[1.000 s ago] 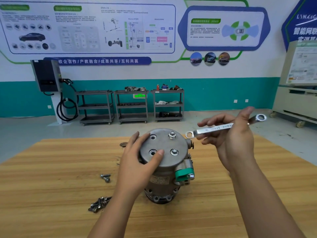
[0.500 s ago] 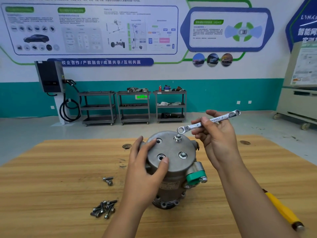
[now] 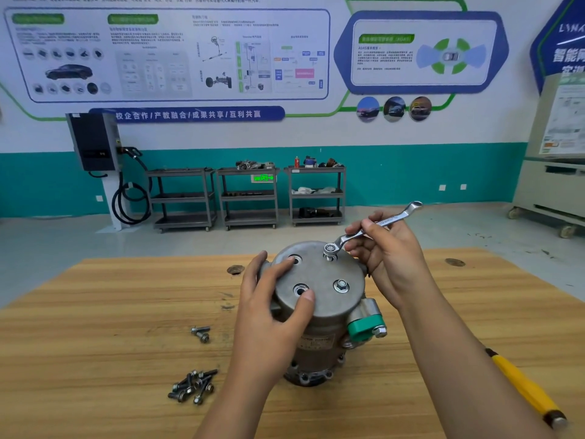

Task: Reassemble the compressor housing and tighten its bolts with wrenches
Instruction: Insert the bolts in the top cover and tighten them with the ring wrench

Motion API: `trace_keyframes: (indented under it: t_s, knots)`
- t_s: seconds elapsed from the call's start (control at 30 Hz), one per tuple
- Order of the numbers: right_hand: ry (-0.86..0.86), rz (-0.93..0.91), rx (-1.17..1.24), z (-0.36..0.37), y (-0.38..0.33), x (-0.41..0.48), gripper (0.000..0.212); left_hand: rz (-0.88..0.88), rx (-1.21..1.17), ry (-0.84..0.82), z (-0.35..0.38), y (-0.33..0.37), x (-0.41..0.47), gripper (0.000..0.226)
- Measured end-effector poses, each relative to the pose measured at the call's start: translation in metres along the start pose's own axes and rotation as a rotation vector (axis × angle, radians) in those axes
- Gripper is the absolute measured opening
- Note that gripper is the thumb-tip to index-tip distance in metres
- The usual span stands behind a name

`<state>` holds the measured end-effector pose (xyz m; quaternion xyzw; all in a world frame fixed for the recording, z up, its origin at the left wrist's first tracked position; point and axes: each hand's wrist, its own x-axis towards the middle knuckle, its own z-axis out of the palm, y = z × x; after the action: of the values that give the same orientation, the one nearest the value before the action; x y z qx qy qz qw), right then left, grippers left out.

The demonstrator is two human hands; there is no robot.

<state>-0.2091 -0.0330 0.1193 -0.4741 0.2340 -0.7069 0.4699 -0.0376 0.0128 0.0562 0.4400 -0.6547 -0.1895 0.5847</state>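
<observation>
The grey metal compressor (image 3: 319,312) stands upright on the wooden table (image 3: 110,343), round end cover facing up. My left hand (image 3: 272,308) grips the cover's left edge, thumb beside an empty bolt hole. My right hand (image 3: 386,248) pinches a silver ring wrench (image 3: 373,226), whose ring end sits over the far bolt (image 3: 330,250) on the cover. A second bolt (image 3: 341,285) sits in the cover at the near right. Two holes on the left side of the cover hold no bolts.
A pile of several loose bolts (image 3: 194,386) lies at the front left of the table, with two more bolts (image 3: 201,333) further back. A yellow-handled tool (image 3: 525,388) lies at the right under my forearm. Three grey carts (image 3: 247,198) stand by the far wall.
My right hand has brought the wrench down and left, and its ring end now sits on the far bolt. My left hand stays on the cover.
</observation>
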Motion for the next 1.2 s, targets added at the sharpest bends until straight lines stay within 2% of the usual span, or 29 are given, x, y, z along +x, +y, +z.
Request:
trace_keyframes:
  t_s: [0.17,0.27,0.33,0.43,0.53,0.67,0.83,1.1,1.2]
  knots:
    - [0.036,-0.106,-0.211,-0.013,0.01,-0.016,0.018,-0.002,0.0,-0.008,0.0,0.0,0.001,0.036]
    - [0.02,-0.164,-0.088,-0.016,0.021,-0.036,0.005,-0.004,-0.004,0.001,0.001,0.001,0.0,0.035]
    - [0.007,-0.219,-0.078,-0.015,0.027,-0.049,0.007,-0.005,-0.004,0.004,0.001,0.001,-0.001,0.034]
    - [-0.04,-0.341,-0.304,-0.015,0.028,-0.066,0.013,0.0,-0.005,0.004,0.001,0.001,-0.001,0.034]
    - [-0.12,-0.35,-0.553,-0.02,0.019,-0.075,0.022,-0.003,-0.012,-0.002,-0.001,0.001,0.001,0.035]
    - [-0.222,-0.465,-1.036,-0.023,0.0,-0.076,0.042,-0.006,0.003,0.001,-0.001,0.002,0.001,0.036]
    - [-0.308,-0.689,-1.283,-0.009,-0.012,-0.065,0.032,0.008,0.015,-0.005,0.002,0.003,-0.001,0.033]
    - [-0.468,-0.578,-1.413,0.014,-0.019,-0.028,0.026,0.02,0.032,-0.003,0.005,0.007,-0.003,0.036]
    - [-0.421,-0.494,-1.351,0.017,-0.015,-0.021,0.026,0.006,0.032,0.016,0.005,0.007,-0.004,0.032]
